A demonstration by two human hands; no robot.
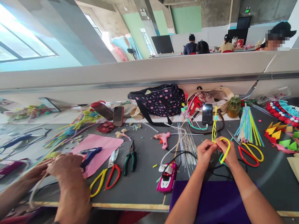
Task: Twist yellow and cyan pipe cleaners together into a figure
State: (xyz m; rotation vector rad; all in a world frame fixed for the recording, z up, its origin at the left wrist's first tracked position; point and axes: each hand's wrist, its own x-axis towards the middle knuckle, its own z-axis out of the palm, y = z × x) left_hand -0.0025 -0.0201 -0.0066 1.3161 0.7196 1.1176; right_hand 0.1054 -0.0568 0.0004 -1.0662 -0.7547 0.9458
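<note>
In the head view, my left hand (206, 153) pinches the lower end of an upright yellow twisted stem. My right hand (227, 152) closes on the same spot, fingertips almost touching the left ones. From there a yellow pipe cleaner (228, 146) curves over my right fingers in a loop. A thin dark strand shows twisted along the upright part (214, 124), and a bit of green pipe cleaner appears below my right hand. Beside my right hand lie scissors (249, 154) with one red and one yellow handle. A fanned bundle of pastel pipe cleaners (249, 126) stands behind them.
A co-worker's hands (63, 165) work at the left. Before them lie pink paper (102, 146), scissors (109, 174), green-handled pliers (130, 158) and a pink glue gun (163, 139). A magenta power strip (167, 179), metal wires (187, 146), a phone (207, 114) and a patterned bag (161, 104) are nearer me.
</note>
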